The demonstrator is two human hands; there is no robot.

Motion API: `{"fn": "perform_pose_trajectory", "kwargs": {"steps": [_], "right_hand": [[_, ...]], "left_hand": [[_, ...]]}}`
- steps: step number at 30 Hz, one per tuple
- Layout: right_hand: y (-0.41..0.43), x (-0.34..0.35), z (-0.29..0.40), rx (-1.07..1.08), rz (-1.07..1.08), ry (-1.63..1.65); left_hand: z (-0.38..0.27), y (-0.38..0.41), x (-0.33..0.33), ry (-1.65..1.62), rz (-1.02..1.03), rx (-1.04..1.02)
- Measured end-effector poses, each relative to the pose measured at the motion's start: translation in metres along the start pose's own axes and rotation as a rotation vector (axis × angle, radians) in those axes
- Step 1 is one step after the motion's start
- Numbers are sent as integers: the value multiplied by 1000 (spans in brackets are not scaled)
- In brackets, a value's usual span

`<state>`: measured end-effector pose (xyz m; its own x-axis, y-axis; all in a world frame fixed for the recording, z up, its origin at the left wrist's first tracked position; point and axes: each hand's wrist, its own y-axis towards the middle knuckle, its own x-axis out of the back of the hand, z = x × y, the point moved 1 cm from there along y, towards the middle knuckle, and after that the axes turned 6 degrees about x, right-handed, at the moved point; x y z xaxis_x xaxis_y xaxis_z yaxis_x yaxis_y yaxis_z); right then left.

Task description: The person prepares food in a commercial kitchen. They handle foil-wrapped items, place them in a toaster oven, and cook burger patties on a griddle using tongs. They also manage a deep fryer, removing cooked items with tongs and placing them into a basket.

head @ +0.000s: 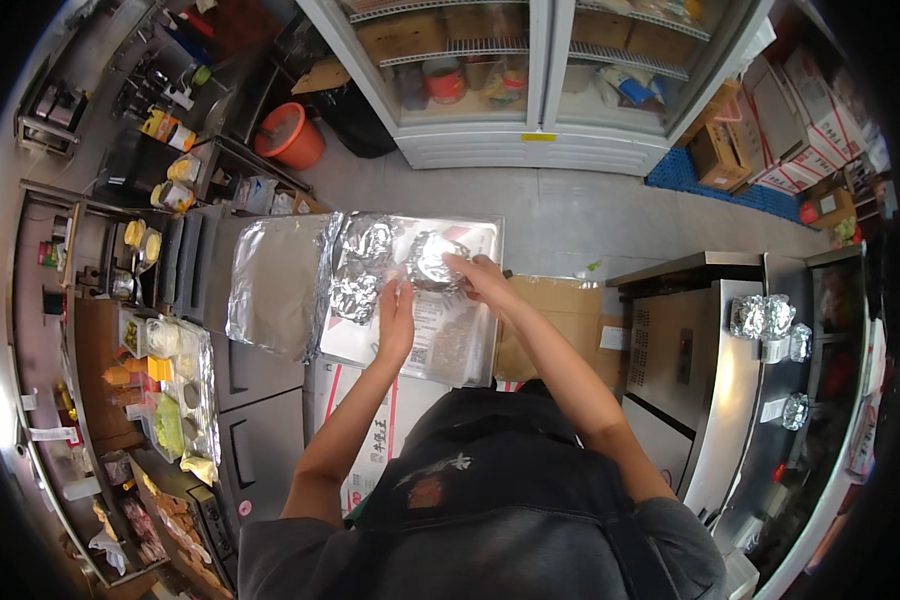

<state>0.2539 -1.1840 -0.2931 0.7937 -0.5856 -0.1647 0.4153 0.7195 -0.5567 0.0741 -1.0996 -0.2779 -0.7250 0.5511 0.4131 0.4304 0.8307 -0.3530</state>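
Note:
A foil-wrapped bundle (436,259) lies between my hands on a white printed surface (349,341) with clear plastic at its edges. My right hand (486,285) grips its right side, thumb and fingers on the foil. At its lower left, my left hand (397,319) points forward with fingertips close to the foil; whether they hold it is unclear. Two more crumpled foil bundles, an upper one (371,238) and a lower one (354,296), rest to the left. Beyond them a large flat sheet of foil (274,289) covers part of the steel counter.
At left, food containers (166,431) and a griddle with browned food (176,525) line the counter. A glass-door refrigerator (532,154) and an orange bucket (292,139) stand ahead. Foil-wrapped items (763,316) sit on the right-hand steel counter. Cardboard (551,330) lies low at right.

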Motion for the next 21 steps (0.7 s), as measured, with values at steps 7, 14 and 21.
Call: {"fn": "perform_pose_trajectory", "kwargs": {"steps": [7, 14, 21], "right_hand": [[27, -27, -1, 20, -182, -424], [10, -77, 62, 717, -436, -576], [111, -154, 94, -14, 104, -720]], "left_hand": [[9, -13, 12, -72, 82, -172], [80, 80, 123, 409, -209, -187], [30, 94, 130, -127, 524, 278]]}}
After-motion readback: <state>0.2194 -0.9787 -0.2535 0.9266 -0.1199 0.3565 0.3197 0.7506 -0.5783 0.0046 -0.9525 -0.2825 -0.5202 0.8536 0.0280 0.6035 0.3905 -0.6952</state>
